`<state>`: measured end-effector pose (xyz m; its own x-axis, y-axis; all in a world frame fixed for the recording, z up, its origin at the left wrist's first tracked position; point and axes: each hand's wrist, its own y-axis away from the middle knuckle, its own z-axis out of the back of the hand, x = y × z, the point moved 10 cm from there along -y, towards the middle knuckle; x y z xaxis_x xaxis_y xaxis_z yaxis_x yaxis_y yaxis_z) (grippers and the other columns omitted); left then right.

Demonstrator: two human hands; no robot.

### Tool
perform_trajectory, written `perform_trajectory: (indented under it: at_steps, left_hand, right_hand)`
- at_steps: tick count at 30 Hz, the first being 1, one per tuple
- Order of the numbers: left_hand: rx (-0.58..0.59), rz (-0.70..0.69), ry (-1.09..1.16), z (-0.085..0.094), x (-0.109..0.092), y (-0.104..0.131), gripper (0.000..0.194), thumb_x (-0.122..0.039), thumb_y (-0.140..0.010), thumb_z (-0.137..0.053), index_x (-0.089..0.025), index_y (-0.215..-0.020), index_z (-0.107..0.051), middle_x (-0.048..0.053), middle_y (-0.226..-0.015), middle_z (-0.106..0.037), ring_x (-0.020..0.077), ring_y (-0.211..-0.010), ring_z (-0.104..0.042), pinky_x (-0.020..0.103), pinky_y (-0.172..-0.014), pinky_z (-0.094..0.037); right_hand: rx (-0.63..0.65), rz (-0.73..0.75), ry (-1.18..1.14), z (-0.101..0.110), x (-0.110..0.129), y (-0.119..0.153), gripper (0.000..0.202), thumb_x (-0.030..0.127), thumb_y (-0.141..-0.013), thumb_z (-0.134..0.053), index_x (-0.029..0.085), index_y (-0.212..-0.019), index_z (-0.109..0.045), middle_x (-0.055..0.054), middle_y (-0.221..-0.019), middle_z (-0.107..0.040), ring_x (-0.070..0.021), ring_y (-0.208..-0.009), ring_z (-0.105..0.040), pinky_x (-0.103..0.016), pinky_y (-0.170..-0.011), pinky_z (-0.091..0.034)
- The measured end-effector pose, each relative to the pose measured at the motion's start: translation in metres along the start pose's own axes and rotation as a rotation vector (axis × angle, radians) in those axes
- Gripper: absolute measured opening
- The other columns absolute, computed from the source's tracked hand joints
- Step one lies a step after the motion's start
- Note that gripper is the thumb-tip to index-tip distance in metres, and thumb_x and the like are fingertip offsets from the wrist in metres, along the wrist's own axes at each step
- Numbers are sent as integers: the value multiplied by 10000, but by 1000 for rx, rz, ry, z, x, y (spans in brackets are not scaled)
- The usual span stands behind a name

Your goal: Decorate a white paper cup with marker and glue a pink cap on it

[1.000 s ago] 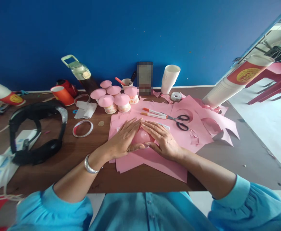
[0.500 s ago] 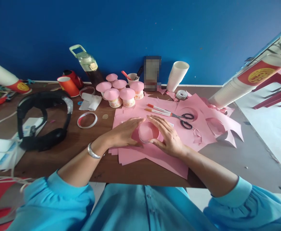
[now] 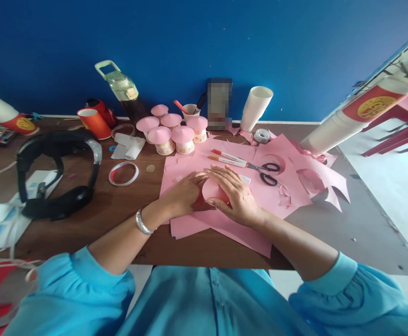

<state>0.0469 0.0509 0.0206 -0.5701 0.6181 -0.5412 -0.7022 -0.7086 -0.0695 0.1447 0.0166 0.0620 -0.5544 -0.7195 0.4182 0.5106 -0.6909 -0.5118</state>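
Observation:
Over the stacked pink paper sheets [image 3: 221,235], a round pink paper disc [image 3: 215,190] is between my two hands. My right hand [image 3: 237,196] lies across the disc's far right side, with its thumb along the near edge. My left hand [image 3: 184,192] is curled at the disc's left side, its fingertips meeting the right hand's at the far edge. Some left fingers are hidden behind the disc. Just beyond my right hand, black-handled scissors [image 3: 265,171] and two marker pens [image 3: 228,160] rest on the paper.
Several small paper cups with pink cone tops, including one cone [image 3: 183,134], stand at the back. A tape roll [image 3: 123,174] and black headgear [image 3: 58,175] lie left. Stacked white cups [image 3: 256,109] stand by the wall. Cut pink paper [image 3: 324,179] covers the right side.
The disc has tilted up from its flatter position, and its pale rim no longer shows. My left fingers have curled in and closed against it. My right hand has shifted slightly left.

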Motion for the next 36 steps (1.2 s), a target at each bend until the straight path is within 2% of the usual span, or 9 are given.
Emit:
perform_trajectory:
  at_steps: [5,9,14,18,20,22,25,31,36]
  left_hand:
    - [-19,-30,30,2,-7,-1,750,-522,-920,-777,-133,-1504,-510,218,-1581,-594,369,-1518,-539,564,-1279,-443]
    - [-19,-53,12,5,-6,0,725,-449,-915,-786,-123,-1500,-508,236,-1593,-576,380,-1544,-509,581,-1281,-443]
    - [-33,-94,52,27,-6,7,566,-129,-919,-622,-199,-1475,-547,148,-1590,-603,311,-1544,-519,555,-1275,-463]
    - [-137,145,175,53,10,13,295,-190,-1000,-541,-196,-1260,-680,110,-1296,-782,249,-1179,-755,432,-1059,-610]
    - [-205,227,272,62,11,15,214,-314,-1031,-574,-186,-1154,-694,96,-1148,-810,208,-946,-787,350,-895,-628]
    - [-257,278,370,65,11,17,259,-425,-1033,-613,-184,-1103,-679,63,-970,-798,167,-768,-750,289,-756,-591]
    - [-247,334,497,57,11,17,323,-509,-1023,-632,-189,-985,-654,-1,-746,-697,120,-624,-644,238,-630,-504]
    - [-114,436,737,22,16,17,512,-702,-943,-649,-210,-837,-556,-63,-614,-510,95,-487,-490,231,-476,-401]
    - [-73,479,965,2,15,14,532,-681,-890,-731,-213,-793,-499,-84,-598,-426,61,-464,-384,199,-433,-276]
  right_hand:
    - [10,6,-8,-1,1,2,606,549,-1100,-502,209,-1601,-465,-150,-1507,-674,-310,-1472,-596,-609,-1286,-429]
    - [11,1,-7,-1,0,2,606,521,-1093,-534,219,-1612,-450,-149,-1514,-668,-309,-1468,-600,-607,-1282,-434]
    - [8,13,-18,-1,0,2,655,533,-1082,-551,210,-1635,-413,-165,-1539,-643,-324,-1476,-589,-622,-1279,-429]
    - [0,-4,-19,1,-2,3,718,580,-1070,-549,231,-1667,-357,-168,-1534,-642,-342,-1478,-581,-625,-1280,-428]
    - [-7,-5,-22,3,-2,4,739,607,-1070,-531,231,-1676,-336,-170,-1549,-628,-345,-1493,-565,-624,-1282,-426]
    - [-10,-7,-17,4,-2,4,738,628,-1076,-504,228,-1673,-337,-171,-1558,-618,-344,-1499,-558,-627,-1281,-427]
    - [-9,-11,-13,4,-2,5,727,626,-1079,-502,225,-1665,-343,-173,-1542,-631,-341,-1488,-569,-631,-1274,-433]
    - [-3,-22,-42,1,-3,6,750,592,-1073,-544,230,-1680,-294,-164,-1568,-615,-329,-1469,-589,-622,-1282,-428]
    - [2,-23,-34,-2,-3,8,730,582,-1083,-523,236,-1683,-291,-159,-1573,-613,-328,-1471,-590,-629,-1284,-424]
